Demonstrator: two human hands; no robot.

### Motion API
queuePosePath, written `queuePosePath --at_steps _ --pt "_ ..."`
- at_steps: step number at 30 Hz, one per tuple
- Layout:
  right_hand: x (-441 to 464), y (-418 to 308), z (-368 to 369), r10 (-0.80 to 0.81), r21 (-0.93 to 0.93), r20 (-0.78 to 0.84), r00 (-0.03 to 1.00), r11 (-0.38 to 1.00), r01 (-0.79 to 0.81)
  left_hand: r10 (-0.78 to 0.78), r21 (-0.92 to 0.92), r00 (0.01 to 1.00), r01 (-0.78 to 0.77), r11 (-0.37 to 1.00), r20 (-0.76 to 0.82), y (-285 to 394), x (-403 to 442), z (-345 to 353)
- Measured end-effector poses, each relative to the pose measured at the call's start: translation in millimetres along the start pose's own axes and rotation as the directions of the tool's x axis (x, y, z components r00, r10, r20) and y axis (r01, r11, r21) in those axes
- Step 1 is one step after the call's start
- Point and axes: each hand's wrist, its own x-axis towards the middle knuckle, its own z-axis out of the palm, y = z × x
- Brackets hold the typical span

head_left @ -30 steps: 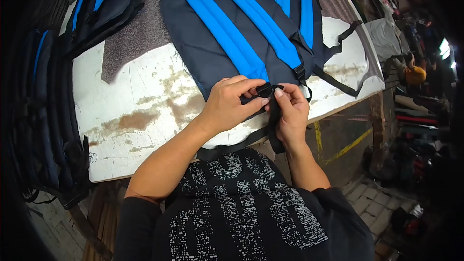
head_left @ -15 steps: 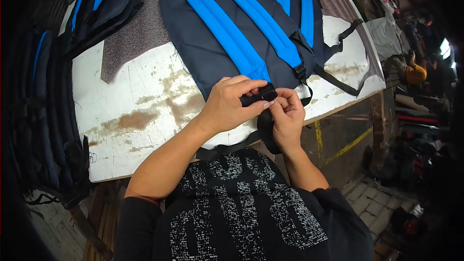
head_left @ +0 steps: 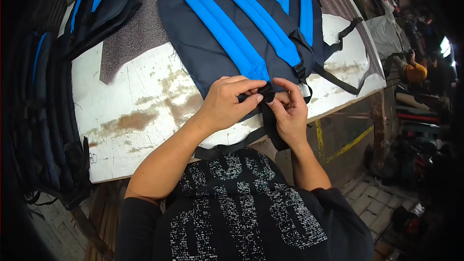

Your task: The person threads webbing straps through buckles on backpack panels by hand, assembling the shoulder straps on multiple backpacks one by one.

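Observation:
A dark navy backpack (head_left: pixel 193 43) with bright blue padded shoulder straps (head_left: pixel 217 29) lies in front of me. At the lower end of the nearest strap, my left hand (head_left: pixel 229 100) pinches a black plastic buckle (head_left: pixel 266 92) between thumb and fingers. My right hand (head_left: pixel 291 113) is at the buckle's other side, its thumb and bent fingers on the black webbing (head_left: pixel 271 124) and its index finger raised. The webbing hangs from the buckle over the table's front edge. My fingers partly hide the buckle and how the webbing runs through it.
The worn white table (head_left: pixel 130 111) carries a piece of grey speckled fabric (head_left: pixel 140 34). More blue-strapped bags (head_left: pixel 108 5) lie at the upper left, with others stacked (head_left: pixel 43 116) beside the table. A loose black strap (head_left: pixel 345 86) trails right. Cluttered goods stand beyond.
My right hand has shifted slightly right, and its index finger has lifted away from the buckle. My left hand keeps its pinch, its thumb slightly drawn back. The hanging webbing has swung a little.

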Motion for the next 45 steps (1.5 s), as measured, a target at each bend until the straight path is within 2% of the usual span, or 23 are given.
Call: queuePosePath --at_steps 3,6,12,15,27,33,36,42,45 --pt "3 2 -8 -0.048 -0.134 0.080 0.996 0.989 0.058 0.026 0.024 0.999 -0.026 0.999 -0.021 -2 0 2" --pt "5 2 -8 -0.070 -0.135 0.157 0.985 0.987 0.092 0.030 0.054 0.999 -0.029 0.998 -0.020 -2 -1 3" --pt "7 7 -11 -0.077 -0.160 0.154 0.985 0.982 0.102 0.005 0.012 1.000 -0.004 1.000 -0.010 1 0 1" --pt "7 -5 -12 -0.060 -0.245 0.185 0.981 0.964 0.105 0.025 0.032 1.000 -0.024 0.999 -0.015 -2 -1 2" --pt "13 -10 -13 -0.109 -0.350 0.209 0.972 0.919 0.179 0.034 0.073 0.999 -0.035 0.997 0.020 -5 -1 1" --pt "15 -3 -11 -0.095 -0.362 0.229 0.969 0.915 0.176 -0.075 0.027 0.997 0.074 0.997 0.007 -1 -2 0" --pt "15 -5 -9 -0.081 -0.346 0.229 0.970 0.925 0.159 -0.066 0.107 0.998 0.064 0.992 0.007 0 0 -2" --pt "19 -7 -6 -0.086 -0.331 0.178 0.980 0.933 0.142 -0.051 0.048 0.996 0.055 0.997 -0.075 7 1 0" --pt "23 -5 -4 -0.105 -0.299 0.176 0.979 0.942 0.155 -0.008 0.153 0.999 0.014 0.988 -0.039 2 -1 -2"
